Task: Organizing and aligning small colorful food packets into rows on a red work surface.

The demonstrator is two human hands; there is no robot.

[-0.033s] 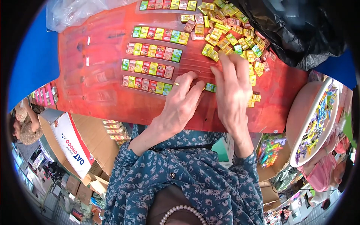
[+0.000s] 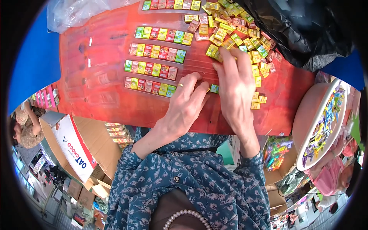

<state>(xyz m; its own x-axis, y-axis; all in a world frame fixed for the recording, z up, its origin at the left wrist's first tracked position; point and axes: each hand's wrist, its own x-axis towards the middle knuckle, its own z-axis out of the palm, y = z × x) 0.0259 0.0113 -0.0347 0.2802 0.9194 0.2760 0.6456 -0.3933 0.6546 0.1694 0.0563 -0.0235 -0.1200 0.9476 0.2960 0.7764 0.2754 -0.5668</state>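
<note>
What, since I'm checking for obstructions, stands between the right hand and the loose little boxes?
Nothing visible; the right hand is at the near edge of the loose boxes. The black bag lies along their right side, out of the way. What is under the hand is hidden.

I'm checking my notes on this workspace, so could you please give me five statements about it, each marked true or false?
1. A green box lies on the table between the left hand and the right hand. True.
2. The table is blue. False: it is red.
3. A black bag lies right of most loose boxes. True.
4. The loose boxes are all green. False: many are yellow.
5. The right hand is nearer the black bag than the left hand is. True.
</note>
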